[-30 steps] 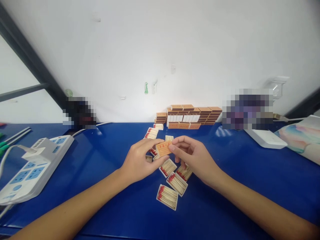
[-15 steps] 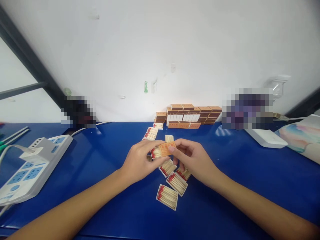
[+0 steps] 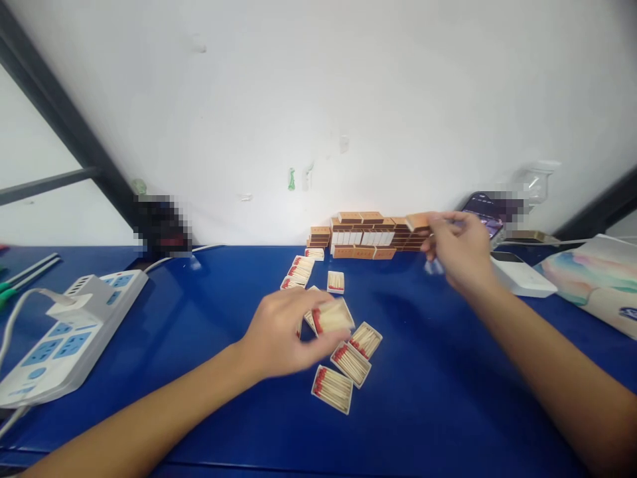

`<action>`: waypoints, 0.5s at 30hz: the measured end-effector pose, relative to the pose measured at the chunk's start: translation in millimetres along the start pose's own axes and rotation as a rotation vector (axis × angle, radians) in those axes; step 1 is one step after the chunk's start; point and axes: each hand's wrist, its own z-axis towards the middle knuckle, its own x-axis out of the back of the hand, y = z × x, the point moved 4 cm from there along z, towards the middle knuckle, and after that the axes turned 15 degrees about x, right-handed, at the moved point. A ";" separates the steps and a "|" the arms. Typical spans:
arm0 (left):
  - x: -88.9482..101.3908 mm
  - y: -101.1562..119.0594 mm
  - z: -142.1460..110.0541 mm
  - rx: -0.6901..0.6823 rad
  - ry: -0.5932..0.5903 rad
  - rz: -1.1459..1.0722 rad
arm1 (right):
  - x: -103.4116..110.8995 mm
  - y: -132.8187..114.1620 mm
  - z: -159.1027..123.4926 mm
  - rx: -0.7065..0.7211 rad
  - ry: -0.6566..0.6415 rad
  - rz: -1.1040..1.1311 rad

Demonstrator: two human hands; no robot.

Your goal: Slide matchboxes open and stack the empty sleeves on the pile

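My right hand (image 3: 460, 245) is closed on an orange matchbox sleeve (image 3: 417, 221), pinched at the right top of a stack of matchboxes (image 3: 363, 237) by the wall. Slightly blurred, my left hand (image 3: 288, 328) has thumb and fingers around a white matchbox tray (image 3: 332, 317) filled with red-headed matches. That tray is above other open trays, which it partly hides. Close by on the blue table lie a tilted match tray (image 3: 366, 340), another tray (image 3: 351, 364) and a nearer one (image 3: 332, 390). A small match tray (image 3: 335, 281) lies farther back.
A row of match trays (image 3: 301, 267) runs toward a short matchbox pile (image 3: 319, 236). On the left is a white power strip (image 3: 74, 338) with a plugged-in cable. A phone (image 3: 482, 211), a white device (image 3: 522, 275) and a colourful pouch (image 3: 592, 272) stand at right.
The sleeve has come off the tray. My right hand has carried it back and right to the stack, while my left hand has stayed low with the match tray.
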 end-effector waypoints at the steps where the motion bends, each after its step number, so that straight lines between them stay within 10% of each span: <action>1: -3.4 12.0 -5.5 -0.097 -0.064 -0.019 | 6.4 5.6 13.3 0.002 0.022 -0.022; 7: -34.5 53.0 -44.2 -0.474 -0.328 0.093 | 4.2 38.4 41.3 0.035 -0.110 -0.207; 15: -42.5 42.0 -47.6 -0.408 -0.450 0.190 | -0.5 49.1 33.7 0.302 -0.145 -0.565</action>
